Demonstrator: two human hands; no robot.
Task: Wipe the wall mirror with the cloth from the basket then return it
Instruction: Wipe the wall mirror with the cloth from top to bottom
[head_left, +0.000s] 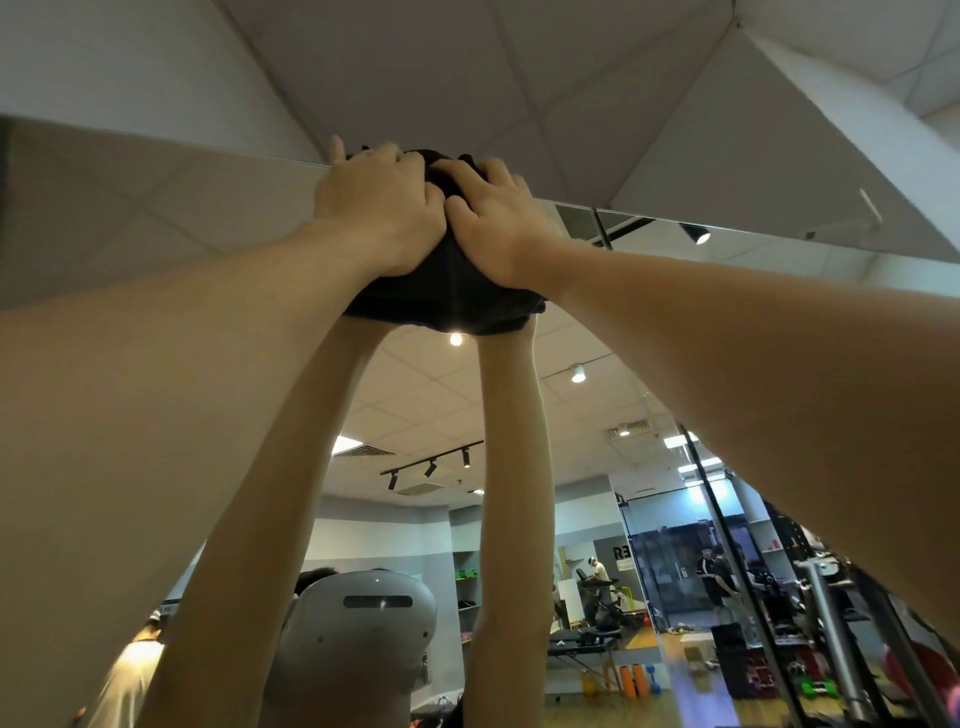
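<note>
Black cloth (447, 280), bunched, is pressed against the wall mirror (156, 218) right at its top edge. Both hands are on it, side by side and touching each other over the middle of the bundle. Left hand (379, 208): fingers curled over the cloth's upper part, knuckles raised, grip clamped on the fabric. Right hand (498, 223): fingers likewise curled into the cloth, thumb lying toward the left hand, grip closed on the fabric too.

Below the grip, a loose fold of cloth hangs under the wrists and shows doubled in the glass. Both forearms run from the grip down and outward to the lower corners of the view. Their reflections rise from below to meet the cloth.

Just above the grip, the mirror's top edge meets a white tiled ceiling (467, 67).

Under the grip in the reflection: a white head-worn camera unit (358, 639) between the reflected arms. Farther down and right of the grip, the glass shows a gym room with track spotlights (431, 467), a black massage table (587, 644), orange foam rollers (634, 680), a treadmill, and people standing at the back.
</note>
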